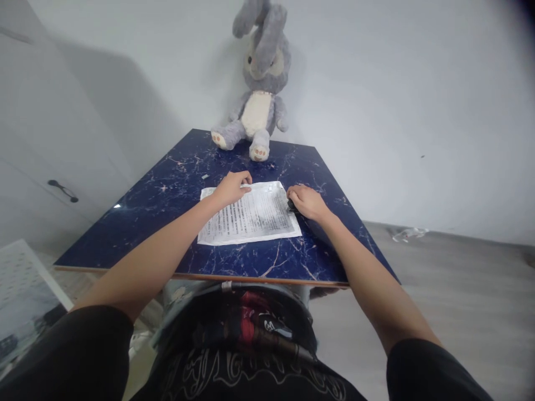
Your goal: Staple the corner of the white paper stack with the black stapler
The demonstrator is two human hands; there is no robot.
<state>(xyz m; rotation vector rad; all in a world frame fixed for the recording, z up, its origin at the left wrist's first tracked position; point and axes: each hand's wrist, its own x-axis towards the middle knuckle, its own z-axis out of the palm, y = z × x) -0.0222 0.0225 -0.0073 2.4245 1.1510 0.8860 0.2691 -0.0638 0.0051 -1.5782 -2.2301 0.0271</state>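
A white sheet (261, 214) with rows of dark print lies on the blue tabletop, its edges slightly crinkled. My left hand (232, 188) rests over the sheet's upper left part, thumb and fingers apart, with nothing visible between them. Just past the sheet's right edge, my right hand (308, 201) is closed around a small black object (291, 206). Most of that object is hidden by the fingers, so its kind cannot be made out.
A grey plush rabbit (257, 114) sits at the table's back against the wall. The dark blue marbled table (159, 223) has a small pale scrap (204, 176) on it. Clear plastic (409, 234) lies on the floor at right. A white perforated panel (25, 278) stands lower left.
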